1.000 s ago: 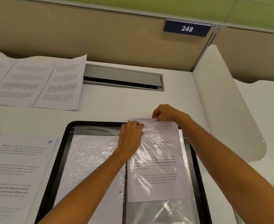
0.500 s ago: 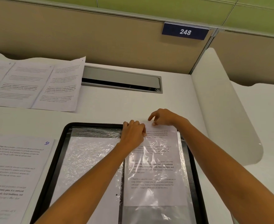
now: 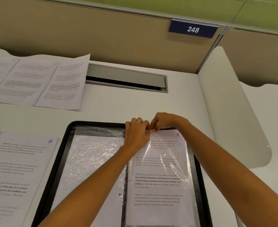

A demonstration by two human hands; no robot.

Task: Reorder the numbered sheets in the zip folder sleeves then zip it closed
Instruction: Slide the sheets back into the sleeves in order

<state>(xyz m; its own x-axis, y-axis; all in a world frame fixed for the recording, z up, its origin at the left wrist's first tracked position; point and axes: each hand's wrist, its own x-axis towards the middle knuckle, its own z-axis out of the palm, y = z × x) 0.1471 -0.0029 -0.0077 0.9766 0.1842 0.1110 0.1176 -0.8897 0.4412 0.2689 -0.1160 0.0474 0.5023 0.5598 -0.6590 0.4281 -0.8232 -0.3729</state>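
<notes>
Your left hand and right hand were bunched up knuckle to knuckle at the far edge of the zip folder, which lay open flat on the desk right in front of you. Both had their fingers curled, with the fingertips meeting at the top left corner of the clear sleeve on the folder's right half. Both looked to be pinching the plastic there, since it was pulled into wrinkles fanning out from that spot. Couldn't tell if any paper was caught in the pinch too.

Sheet 2 lay under that plastic, print side up. Its top left corner was right at your fingertips, and the number in the top right corner was clear of both hands. The left sleeve lay crinkled over a blank-looking page. Sheet 10 sat on the desk just left of the folder, with more sheets fanned out farther back.
</notes>
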